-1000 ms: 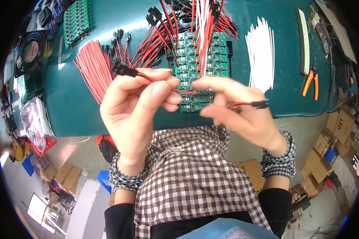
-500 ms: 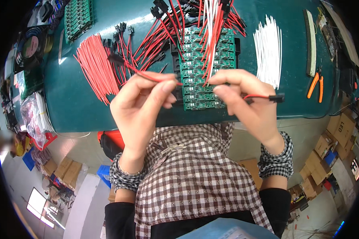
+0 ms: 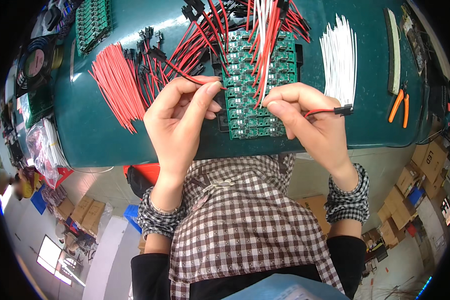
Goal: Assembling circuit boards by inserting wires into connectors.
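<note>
Between the thumb and forefinger of my left hand (image 3: pixel 174 127) is pinched a red-and-black connector lead (image 3: pixel 185 75). Its black plug end points up and left, and the short red tip reaches the left edge of the green circuit board panel (image 3: pixel 238 122). My right hand (image 3: pixel 317 130) is closed on a second red-and-black lead (image 3: pixel 317 111), whose black plug (image 3: pixel 343 110) sticks out on the right. The right thumb and fingertip meet over the panel, by the ends of red wires (image 3: pixel 262 75) lying across it. What exactly they pinch is too small to tell.
Bundles of red wires (image 3: pixel 116 82) and black-plugged leads (image 3: pixel 190 50) lie to the left and far side. White wires (image 3: pixel 339 62) and orange-handled cutters (image 3: pixel 399 107) lie right. Another stack of boards (image 3: pixel 92 25) sits far left. The green table's near edge (image 3: pixel 105 164) runs before me.
My left hand has moved slightly up and right with its lead. My right hand has stayed nearly in place, its fingertips drawn closer together over the panel.
</note>
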The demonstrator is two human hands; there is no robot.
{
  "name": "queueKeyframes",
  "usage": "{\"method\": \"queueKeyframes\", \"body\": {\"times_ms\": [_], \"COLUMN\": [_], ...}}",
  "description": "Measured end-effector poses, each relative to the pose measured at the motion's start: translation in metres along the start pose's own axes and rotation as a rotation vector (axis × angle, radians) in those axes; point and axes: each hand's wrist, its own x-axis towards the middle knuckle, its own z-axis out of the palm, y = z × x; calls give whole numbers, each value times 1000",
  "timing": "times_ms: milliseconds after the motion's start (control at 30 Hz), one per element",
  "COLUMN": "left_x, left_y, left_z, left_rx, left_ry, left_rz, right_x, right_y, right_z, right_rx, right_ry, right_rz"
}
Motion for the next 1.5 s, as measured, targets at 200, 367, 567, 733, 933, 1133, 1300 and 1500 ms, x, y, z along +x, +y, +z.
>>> {"method": "queueKeyframes", "body": {"times_ms": [200,367,567,733,933,1133,1300,1500], "left_x": [1,2,0,-3,-4,-3,-6,-5], "left_y": [-2,-4,-2,-6,-7,-5,-5,-1], "left_z": [2,3,4,7,8,7,11,10], "left_rx": [-30,-30,22,19,23,110,94,171], "left_ry": [-17,-23,6,61,65,43,83,85], "left_rz": [11,37,39,59,85,104,96,120], "right_x": [1,1,0,0,0,0,0,0], "right_y": [0,2,0,2,1,1,1,0], "right_z": [0,-1,0,-1,0,0,-1,0], "right_rx": [-12,-6,13,8,9,5,3,10], "right_ry": [-1,-3,10,7,7,10,4,5], "right_rz": [-12,-19,-19,-36,-24,-26,-18,-12]}}
